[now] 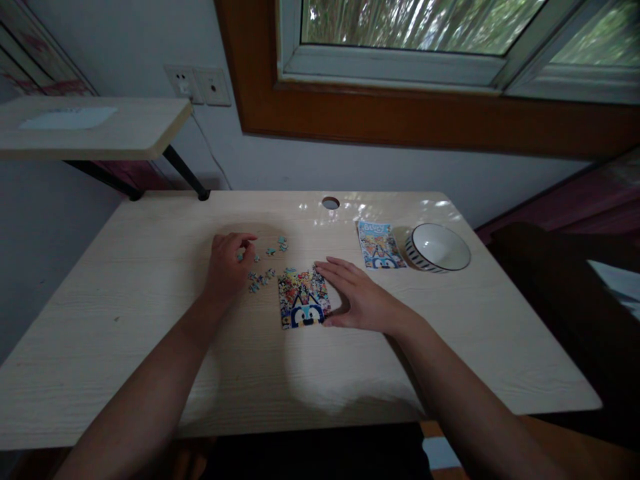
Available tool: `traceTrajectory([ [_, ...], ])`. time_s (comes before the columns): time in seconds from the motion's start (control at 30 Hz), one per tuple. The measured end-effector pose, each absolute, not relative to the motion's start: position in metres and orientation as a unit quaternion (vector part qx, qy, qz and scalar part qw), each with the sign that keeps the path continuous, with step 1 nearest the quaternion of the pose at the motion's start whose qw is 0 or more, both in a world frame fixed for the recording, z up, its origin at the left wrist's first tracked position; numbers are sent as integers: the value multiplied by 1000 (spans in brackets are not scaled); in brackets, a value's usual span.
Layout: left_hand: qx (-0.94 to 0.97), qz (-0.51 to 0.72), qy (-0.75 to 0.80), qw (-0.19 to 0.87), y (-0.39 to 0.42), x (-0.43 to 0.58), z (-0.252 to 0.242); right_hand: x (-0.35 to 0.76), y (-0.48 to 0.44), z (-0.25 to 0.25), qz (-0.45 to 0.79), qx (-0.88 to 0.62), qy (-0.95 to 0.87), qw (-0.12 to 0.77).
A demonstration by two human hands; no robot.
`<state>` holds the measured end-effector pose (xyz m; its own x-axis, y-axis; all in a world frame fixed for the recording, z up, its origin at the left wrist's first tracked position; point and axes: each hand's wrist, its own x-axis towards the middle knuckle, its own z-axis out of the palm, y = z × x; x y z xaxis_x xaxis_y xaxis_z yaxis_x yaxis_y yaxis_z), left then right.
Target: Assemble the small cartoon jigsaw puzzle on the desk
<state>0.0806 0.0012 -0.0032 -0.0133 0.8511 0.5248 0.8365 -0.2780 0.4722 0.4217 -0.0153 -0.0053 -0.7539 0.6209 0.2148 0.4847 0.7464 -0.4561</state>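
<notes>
1. Currently the partly assembled puzzle (303, 303) lies flat on the tabletop (150, 347), between my two hands and directly beside my right grip (363, 301).
2. My right grip is spread: the fingertips reach the puzzle's upper right corner and the thumb is at its lower right, framing that side.
3. My left grip (229, 259) is up and to the left of the puzzle, apart from it, fingers curled in near small bits of teal. I cannot tell whether it pinches a piece.
4. Loose pieces (254, 288) lie between my left grip and the puzzle: one group near its upper left side, a few beyond that, and a small cluster farther back.
5. The puzzle is roughly square, with a blue cartoon face, pale eyes and pointed dark ears low down, and a crowded, many-coloured pattern around them. Its top edge looks uneven. The loose pieces are too small to read in detail.
6. Back and to the right, a picture sheet (383, 247) shows a similar face under a pale blue band of lettering; just beside it stands a bowl (441, 248), white inside and striped outside.
7. Wood grain runs from the puzzle down to the near edge, and broadly leftward past my left forearm. A raised shelf (167, 130) stands over the back left corner; a round hole (331, 203) sits close to the back edge.
</notes>
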Motion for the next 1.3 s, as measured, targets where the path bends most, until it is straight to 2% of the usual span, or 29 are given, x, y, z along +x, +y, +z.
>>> traceTrajectory([
  [0.23, 713, 371, 595, -5, 1, 81, -2, 419, -15, -6, 163, -293, -921, 199],
  [0.93, 781, 345, 521, -16, -2, 85, 4, 421, -13, -7, 127, -296, -930, 176],
  [1.3, 907, 237, 336, 90, -12, 92, 9, 412, -25, 10, 113, -287, -936, 169],
])
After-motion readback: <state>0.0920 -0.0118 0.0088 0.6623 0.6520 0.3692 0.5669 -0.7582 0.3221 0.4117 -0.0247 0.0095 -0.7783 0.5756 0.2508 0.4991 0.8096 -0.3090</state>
